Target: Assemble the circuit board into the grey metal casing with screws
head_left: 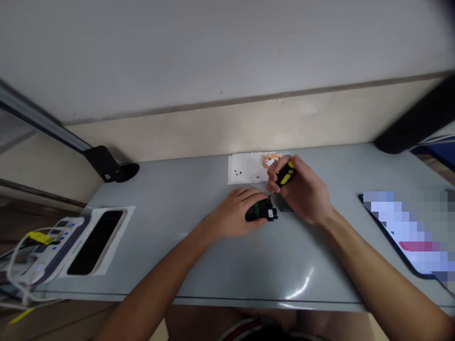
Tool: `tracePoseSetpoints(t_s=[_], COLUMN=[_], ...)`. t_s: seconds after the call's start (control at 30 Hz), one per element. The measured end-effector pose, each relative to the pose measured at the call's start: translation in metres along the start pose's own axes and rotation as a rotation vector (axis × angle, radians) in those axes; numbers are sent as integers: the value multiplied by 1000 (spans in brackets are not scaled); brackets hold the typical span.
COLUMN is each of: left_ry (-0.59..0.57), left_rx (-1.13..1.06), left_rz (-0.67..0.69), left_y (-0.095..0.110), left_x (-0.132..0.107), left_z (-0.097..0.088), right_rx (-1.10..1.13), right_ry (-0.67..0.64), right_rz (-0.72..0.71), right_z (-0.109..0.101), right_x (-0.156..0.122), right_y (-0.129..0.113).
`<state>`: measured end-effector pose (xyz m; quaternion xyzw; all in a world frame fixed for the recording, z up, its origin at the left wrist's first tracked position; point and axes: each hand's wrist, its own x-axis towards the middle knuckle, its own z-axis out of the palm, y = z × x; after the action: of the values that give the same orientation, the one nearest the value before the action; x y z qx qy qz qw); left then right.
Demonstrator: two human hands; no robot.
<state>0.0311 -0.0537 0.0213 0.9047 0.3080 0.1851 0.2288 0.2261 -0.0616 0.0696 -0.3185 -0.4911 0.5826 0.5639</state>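
Note:
My left hand (pixel 239 213) is closed around a small black device with a green circuit board (pixel 262 210) and a white label marked "A". In my right hand (pixel 305 192) is a black and yellow screwdriver (pixel 286 174), its tip pointing down at the device's upper edge. Whether the tip touches a screw is too small to tell. Partly hidden under my right hand, a dark flat piece (pixel 283 203) lies on the table. Just beyond both hands is a white paper (pixel 245 166) with several tiny dark bits, probably screws, and an orange and white animal-face item (pixel 271 160).
A phone (pixel 95 244) lies on white paper at the left, beside a power strip (pixel 59 248) with cables. A lit tablet (pixel 408 237), partly pixelated, is at the right. A black stand base (pixel 126 172) and a black cylinder (pixel 415 118) stand near the wall.

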Motion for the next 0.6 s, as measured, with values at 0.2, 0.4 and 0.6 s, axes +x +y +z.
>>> tracePoseSetpoints(t_s=[0.2, 0.4, 0.6], left_ry=[4, 7, 17], left_rx=[-10, 0, 53], left_rz=[-18, -4, 42], left_y=[2, 1, -2], left_x=[1, 0, -1], left_z=[-1, -1, 1], right_rx=[-28, 35, 106], right_ry=[5, 20, 34], right_rz=[-3, -33, 55], right_z=[-4, -1, 1], right_x=[-1, 1, -1], right_y=[1, 7, -2])
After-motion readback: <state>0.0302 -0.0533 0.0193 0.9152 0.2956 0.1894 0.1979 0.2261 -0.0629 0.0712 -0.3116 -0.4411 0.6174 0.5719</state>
